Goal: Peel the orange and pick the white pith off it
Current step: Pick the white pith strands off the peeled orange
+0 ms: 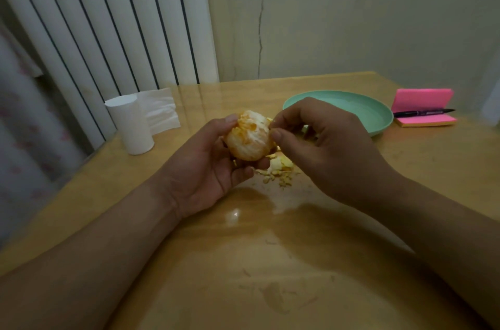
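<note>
One orange (249, 137), mostly stripped of rind and still streaked with white pith, is held above the middle of the desk (270, 262). It is gripped from the left by the left hand (211, 164), fingers curled under and behind it, thumb pressed on its top.

The right hand (319, 137) is set against the orange's upper right side. Its thumb and forefinger are closed together on one small pale scrap (270, 121) at the fruit's surface; whether pith or rind cannot be told.

One loose heap of peel bits (278, 167) is noted on the desk just under the hands.

One green plate (351, 108) is seen behind the right hand, toward the far edge.

One pink sticky-note pad (422, 99), folded open, lies at the far right corner. One black pen (424, 112) is laid across it; pale print on the barrel is too small to be read.

One white paper roll (132, 124) stands upright by the left edge, one loose sheet (159, 110) trailing behind it.
</note>
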{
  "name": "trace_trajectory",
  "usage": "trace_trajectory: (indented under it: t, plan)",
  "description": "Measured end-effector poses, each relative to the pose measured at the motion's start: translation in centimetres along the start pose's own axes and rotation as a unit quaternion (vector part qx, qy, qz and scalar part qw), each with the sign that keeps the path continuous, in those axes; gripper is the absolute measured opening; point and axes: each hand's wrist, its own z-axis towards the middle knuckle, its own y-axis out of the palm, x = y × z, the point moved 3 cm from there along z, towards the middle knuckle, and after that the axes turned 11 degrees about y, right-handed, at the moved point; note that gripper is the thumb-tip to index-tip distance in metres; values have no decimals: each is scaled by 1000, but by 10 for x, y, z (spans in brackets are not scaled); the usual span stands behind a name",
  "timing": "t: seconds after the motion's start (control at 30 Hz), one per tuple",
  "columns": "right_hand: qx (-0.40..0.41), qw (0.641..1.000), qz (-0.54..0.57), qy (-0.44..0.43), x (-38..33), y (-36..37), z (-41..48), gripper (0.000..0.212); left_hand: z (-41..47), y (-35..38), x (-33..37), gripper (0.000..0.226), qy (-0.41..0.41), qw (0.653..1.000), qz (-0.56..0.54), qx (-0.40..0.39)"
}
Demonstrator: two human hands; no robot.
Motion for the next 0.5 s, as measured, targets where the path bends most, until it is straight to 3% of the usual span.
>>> trace_trajectory:
  t: [0.17,0.37,0.5]
  plan:
    - [5,995,-93,-39,1,1,0,11,2,-7,-3,34,22,999,33,14]
    - [15,993,-107,-37,0,0,0,13,6,-13,-5,42,30,997,71,22]
    - [-1,990,-137,-46,0,0,1,15,8,-15,-6,28,29,992,122,26]
